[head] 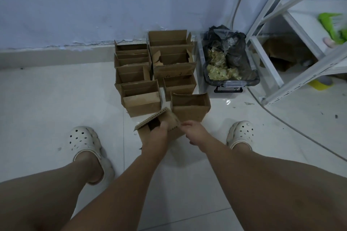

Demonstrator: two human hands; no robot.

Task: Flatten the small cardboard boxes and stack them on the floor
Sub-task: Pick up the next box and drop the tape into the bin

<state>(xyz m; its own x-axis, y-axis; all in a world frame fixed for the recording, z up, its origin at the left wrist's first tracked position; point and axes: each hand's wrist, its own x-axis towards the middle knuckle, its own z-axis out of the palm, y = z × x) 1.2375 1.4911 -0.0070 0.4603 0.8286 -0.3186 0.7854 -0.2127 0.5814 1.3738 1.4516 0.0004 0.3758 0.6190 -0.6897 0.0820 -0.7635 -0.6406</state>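
1. Bare floor (169, 183) between the 2 white clogs (84, 142) lies open nearest; I judge it the roomiest spot for a flat stack, and no stack shows yet
2. The left hand (156, 135) grips the small cardboard box (170, 119) at its dark opening, fingers curled over the rim, likely to steady it; the box is tilted, and I cannot tell whether it rests on the tile
3. The right hand (190, 131) pinches the box's right flap edge, probably to fold the walls flat
4. Just beyond, an open box (189, 110) stands almost touching the held one, so swing room is tight there
5. Farther, 2 rows of open boxes (135, 72) run to the wall (93, 9); a plastic bin (230, 83) and a white rack (270, 56) hem in the right
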